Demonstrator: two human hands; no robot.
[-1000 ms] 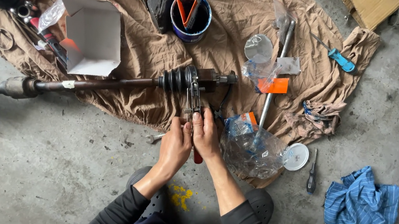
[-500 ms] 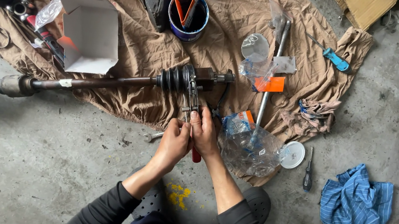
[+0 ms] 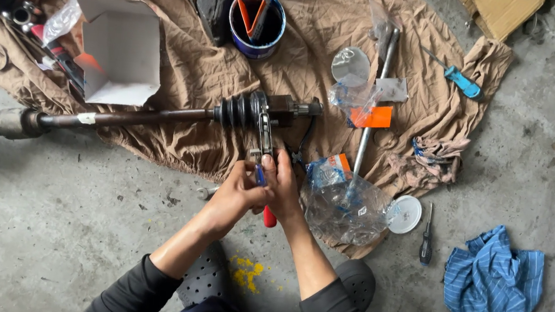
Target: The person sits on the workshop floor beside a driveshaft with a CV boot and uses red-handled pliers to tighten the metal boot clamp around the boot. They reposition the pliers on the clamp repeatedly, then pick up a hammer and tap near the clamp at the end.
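Grey concrete floor carries a crumpled brown cloth, and along its near edge lies a drive shaft, long axis running left to right, its ribbed black boot just beyond the hands. Both the left hand and the right hand are closed together around a red-handled tool that grips the metal band hanging off the boot toward the person. A clear plastic bag lies just right of the right hand.

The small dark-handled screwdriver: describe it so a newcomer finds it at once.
Start at the brown cloth on the concrete floor. Off its lower right edge, between a white round lid and a crumpled blue checked rag, lies the small screwdriver, dark-handled, unlike the blue-handled one higher up.
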